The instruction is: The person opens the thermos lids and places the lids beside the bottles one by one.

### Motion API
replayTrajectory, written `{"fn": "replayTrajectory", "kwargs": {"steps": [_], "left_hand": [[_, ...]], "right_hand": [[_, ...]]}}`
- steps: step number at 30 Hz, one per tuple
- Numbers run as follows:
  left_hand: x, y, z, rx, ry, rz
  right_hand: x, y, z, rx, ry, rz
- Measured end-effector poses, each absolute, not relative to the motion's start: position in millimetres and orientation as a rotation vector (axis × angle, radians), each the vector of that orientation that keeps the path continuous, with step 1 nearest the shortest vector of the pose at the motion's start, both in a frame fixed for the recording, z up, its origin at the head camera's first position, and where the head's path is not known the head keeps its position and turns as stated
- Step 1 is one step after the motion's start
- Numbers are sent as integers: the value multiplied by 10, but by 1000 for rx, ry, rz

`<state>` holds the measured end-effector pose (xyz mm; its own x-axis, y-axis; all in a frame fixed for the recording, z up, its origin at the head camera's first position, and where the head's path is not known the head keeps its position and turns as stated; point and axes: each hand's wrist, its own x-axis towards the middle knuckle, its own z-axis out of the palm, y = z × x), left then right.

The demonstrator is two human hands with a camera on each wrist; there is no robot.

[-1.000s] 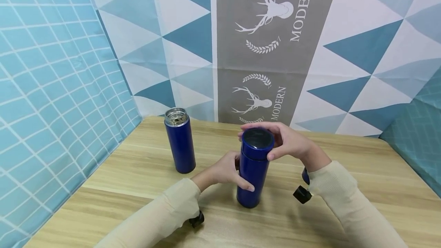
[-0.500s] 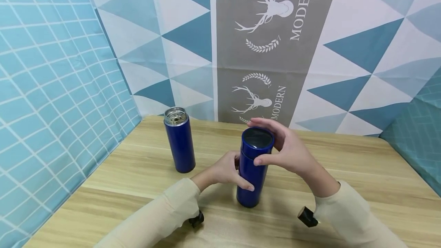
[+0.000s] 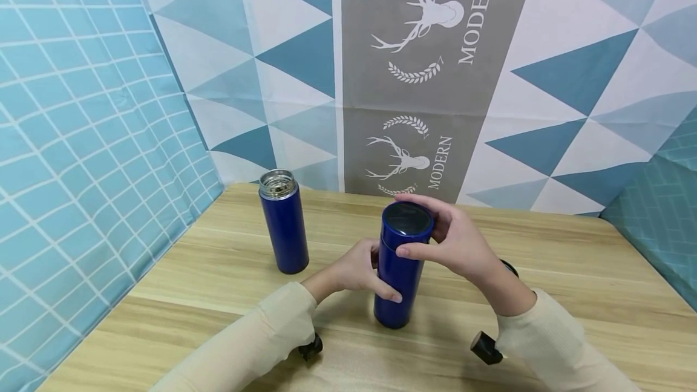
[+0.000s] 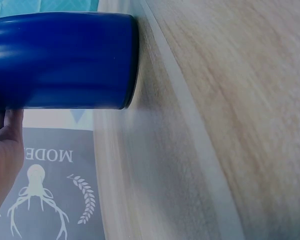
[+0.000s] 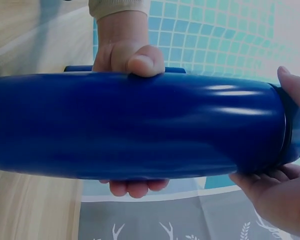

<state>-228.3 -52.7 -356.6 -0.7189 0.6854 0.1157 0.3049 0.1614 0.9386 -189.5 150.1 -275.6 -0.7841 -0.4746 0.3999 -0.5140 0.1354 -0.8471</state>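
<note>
A blue thermos bottle (image 3: pixel 404 274) with a dark-topped lid (image 3: pixel 408 222) stands upright on the wooden table. My left hand (image 3: pixel 356 266) grips its body from the left, thumb across the front. My right hand (image 3: pixel 460 241) holds the lid at the top, thumb on the near side and fingers behind. In the right wrist view, the lid (image 5: pixel 297 132) sits on the bottle with a thin seam below it, and the right hand (image 5: pixel 280 195) curls around that end. The left wrist view has the bottle's base (image 4: pixel 132 62) at the table.
A second blue thermos (image 3: pixel 285 228) without a lid, its steel mouth showing, stands at the back left. A dark round rim (image 3: pixel 510 268) peeks out behind my right wrist. Patterned cloth (image 3: pixel 294 77) hangs behind the table, blue tile-print cloth (image 3: pixel 81 138) on the left.
My right hand has turned about the lid: its thumb went from the lid's right side to the front, the wrist swinging right and nearer. Its fingers lifted away, then came back. Left hand and bottle stayed.
</note>
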Motion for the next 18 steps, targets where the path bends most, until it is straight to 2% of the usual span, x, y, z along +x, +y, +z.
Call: {"fn": "replayTrajectory", "kwargs": {"steps": [18], "left_hand": [[-2290,-536,-3573,939,2099,1572]], "right_hand": [[-2072,1582,-2769,1254,-2318,1817]]}}
